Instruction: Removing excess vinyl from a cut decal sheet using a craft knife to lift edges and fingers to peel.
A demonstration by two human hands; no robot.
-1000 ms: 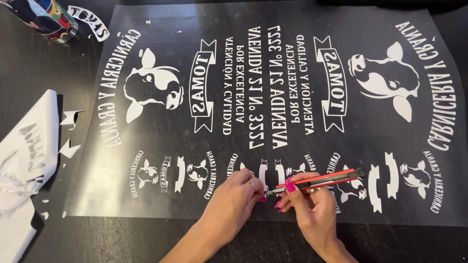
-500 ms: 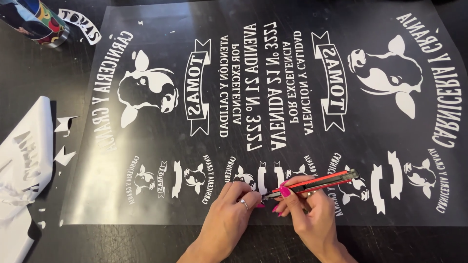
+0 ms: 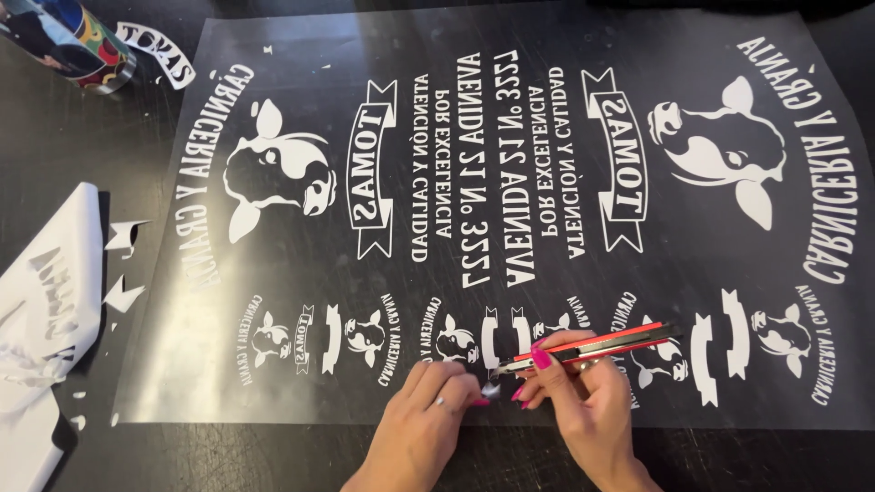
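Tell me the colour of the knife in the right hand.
Red and black utility knife, clearest in the head view.

Bare forearms, pink nails, ring

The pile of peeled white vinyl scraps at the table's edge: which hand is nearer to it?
Left. The left hand lies between the pile of peeled white vinyl scraps and the right hand, which holds the red craft knife farther off; neither touches the pile.

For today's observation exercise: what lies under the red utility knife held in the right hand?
Under the red utility knife lies the clear sheet with white cow designs, on a dark table. The right hand covers the prints directly below it.
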